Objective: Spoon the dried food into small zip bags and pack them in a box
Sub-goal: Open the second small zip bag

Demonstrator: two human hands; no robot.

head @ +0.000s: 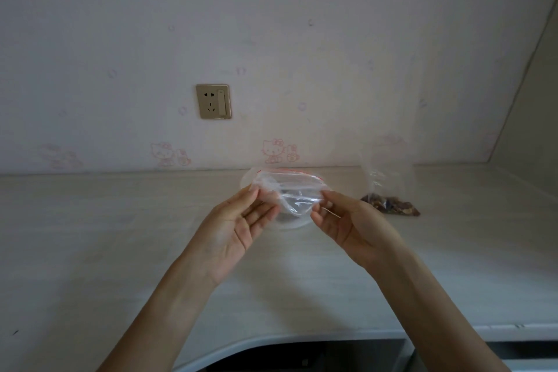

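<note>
Two hands held one small zip bag (pixel 287 190) up over the desk (pixel 120 235), its red-edged mouth pulled into an open oval. The step in hand looked like opening an empty bag ready for filling; nothing showed inside it. The left hand (pixel 238 226) pinched the mouth's left end between thumb and fingertips, palm turned up and the other fingers loosely extended. The right hand (pixel 341 226) pinched the right end the same way, palm facing inward. Both forearms reached forward from the lower edge of the view, converging on the bag.

The dried food (pixel 391 208) lay in a larger clear bag (pixel 383 181) on the desk, near the right hand but apart from it. Next, I judged, one hand would have to keep the mouth open while the other fetched a spoon (none was in view, nor any box).
</note>
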